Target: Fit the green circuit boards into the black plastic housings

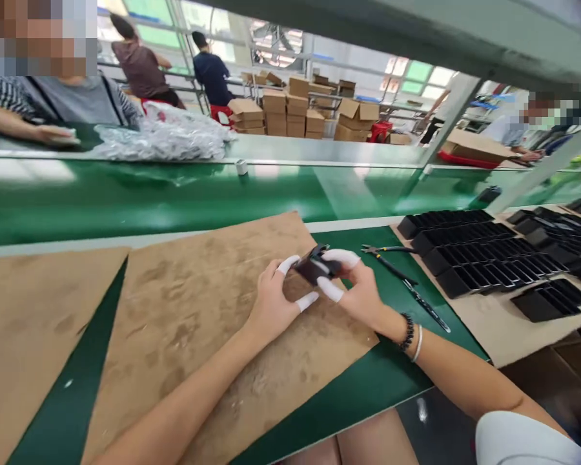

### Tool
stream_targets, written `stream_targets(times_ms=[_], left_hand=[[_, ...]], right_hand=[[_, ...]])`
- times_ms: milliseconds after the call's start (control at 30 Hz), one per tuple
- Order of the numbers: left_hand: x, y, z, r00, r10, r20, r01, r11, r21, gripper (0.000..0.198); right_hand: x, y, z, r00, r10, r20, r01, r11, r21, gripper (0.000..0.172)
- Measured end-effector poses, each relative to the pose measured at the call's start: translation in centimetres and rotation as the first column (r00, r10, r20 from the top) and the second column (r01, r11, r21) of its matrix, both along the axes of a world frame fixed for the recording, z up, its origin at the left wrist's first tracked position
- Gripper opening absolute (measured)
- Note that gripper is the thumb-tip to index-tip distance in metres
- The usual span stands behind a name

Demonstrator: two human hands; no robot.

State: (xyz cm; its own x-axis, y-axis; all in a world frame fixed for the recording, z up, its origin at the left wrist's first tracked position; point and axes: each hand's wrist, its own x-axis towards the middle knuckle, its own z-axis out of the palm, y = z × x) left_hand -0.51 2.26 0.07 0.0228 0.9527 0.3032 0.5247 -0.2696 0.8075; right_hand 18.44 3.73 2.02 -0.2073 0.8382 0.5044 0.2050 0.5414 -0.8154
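My right hand (361, 287) grips a small black box-like part (312, 268) between thumb and fingers, above the brown cardboard sheet (213, 310). White covers sit on the fingertips of both hands. My left hand (275, 300) is at the part's left side, with thumb and forefinger spread apart. Its forefinger tip is at the part's edge, seemingly touching; the thumb stands off below. Blur hides the part's details. Right of my hands, diagonal cutters (387, 249) and a slim black tool like tweezers (426, 303) lie on the green mat (363, 368).
Rows of black box-like parts (479, 252) stand on cardboard at the right. Beyond the bench edge runs a green conveyor belt (271, 194). Clear plastic bags (164, 135) are heaped opposite, beside a seated person (87, 103). Cardboard boxes (285, 110) are stacked farther back.
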Motion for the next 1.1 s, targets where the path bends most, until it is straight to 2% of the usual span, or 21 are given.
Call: stream_targets(times_ms=[67,200,267,400,467,600,767,833,933,1000,1067,1100], left_hand=[[-0.4,0.5,-0.4,0.994,0.069,0.081,-0.065,0.996,-0.055,0.061],[-1.6,1.7,-1.1,0.918,0.287,0.275,-0.264,0.957,-0.119,0.053],[-2.0,2.1,-1.2,0.87,0.358,0.34,-0.325,0.934,-0.15,0.051],[-2.1,2.2,-1.1,0.851,0.357,0.384,-0.331,0.934,-0.134,0.047],[-1.9,2.0,-1.0,0.856,0.343,0.387,-0.326,0.939,-0.11,0.045],[-1.8,1.9,-0.6,0.837,0.354,0.418,-0.327,0.935,-0.137,0.044],[-1.8,1.9,-0.6,0.812,0.37,0.451,-0.325,0.929,-0.176,0.041],[-1.8,1.8,-0.4,0.816,0.363,0.449,-0.326,0.932,-0.159,0.04],[-1.8,1.4,0.3,0.843,0.261,0.47,-0.241,0.965,-0.104,0.035],[-1.8,1.1,1.0,0.89,0.069,0.451,-0.062,0.998,-0.03,0.034],[-1.8,0.7,1.5,0.916,-0.127,0.38,0.139,0.99,-0.004,0.033],[-1.8,0.6,1.6,0.921,-0.183,0.344,0.202,0.979,-0.022,0.031]], right_hand=[[0.5,0.6,0.4,0.994,-0.022,0.103,0.012,0.995,0.1,0.033],[0.6,1.3,0.1,0.92,0.163,0.356,-0.177,0.984,0.006,0.024],[0.6,1.3,-0.1,0.906,0.177,0.385,-0.199,0.98,0.019,0.022],[0.8,0.9,0.2,0.955,0.057,0.292,-0.133,0.96,0.247,0.025],[0.8,0.7,0.4,0.962,0.032,0.272,-0.118,0.945,0.305,0.027],[0.5,0.8,0.3,0.88,0.186,0.436,-0.279,0.947,0.159,0.025],[0.6,0.6,0.3,0.937,0.116,0.328,-0.197,0.954,0.226,0.021],[0.6,0.4,0.5,0.916,0.174,0.361,-0.249,0.953,0.173,0.022],[0.4,0.5,0.7,0.843,0.32,0.433,-0.355,0.935,-0.001,0.022],[0.3,0.6,0.7,0.841,0.353,0.411,-0.364,0.93,-0.054,0.026],[0.2,0.7,0.8,0.854,0.366,0.371,-0.368,0.927,-0.068,0.035],[0.1,0.7,0.9,0.854,0.378,0.357,-0.376,0.923,-0.077,0.041]])
